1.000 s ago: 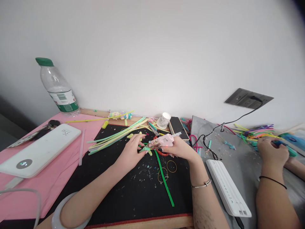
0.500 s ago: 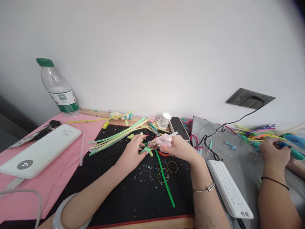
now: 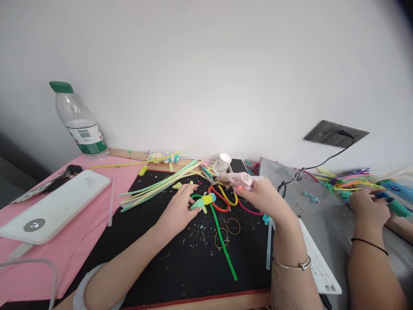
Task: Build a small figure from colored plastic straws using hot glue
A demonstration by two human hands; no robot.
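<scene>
Between the fingertips of my left hand (image 3: 179, 206) is a small pipe-cleaner figure (image 3: 206, 199), wound in green and yellow with a blue end. A long green pipe cleaner (image 3: 223, 241) runs down the black mat from beside it. My right hand (image 3: 269, 198) is closed round a pink hot glue gun (image 3: 240, 181), which has a clear glue stick at its back and a small red light. The glue gun is apart from the figure, up and to the right of it. Red-handled scissors (image 3: 220, 200) and a bent yellow pipe cleaner (image 3: 231, 201) lie below the gun.
Pale pipe cleaners (image 3: 158, 185) lie left of a paper cup (image 3: 222, 163). A white power bank (image 3: 58, 206) rests on pink paper (image 3: 93, 219); a bottle (image 3: 82, 125) stands behind. At right, a co-worker's hand (image 3: 369, 206) is near colourful pipe cleaners (image 3: 348, 178). A black cable (image 3: 325, 156) reaches the wall socket.
My right hand has drawn the glue gun up and to the right, away from the figure, whose yellow and blue end now shows. My left hand has stayed nearly still.
</scene>
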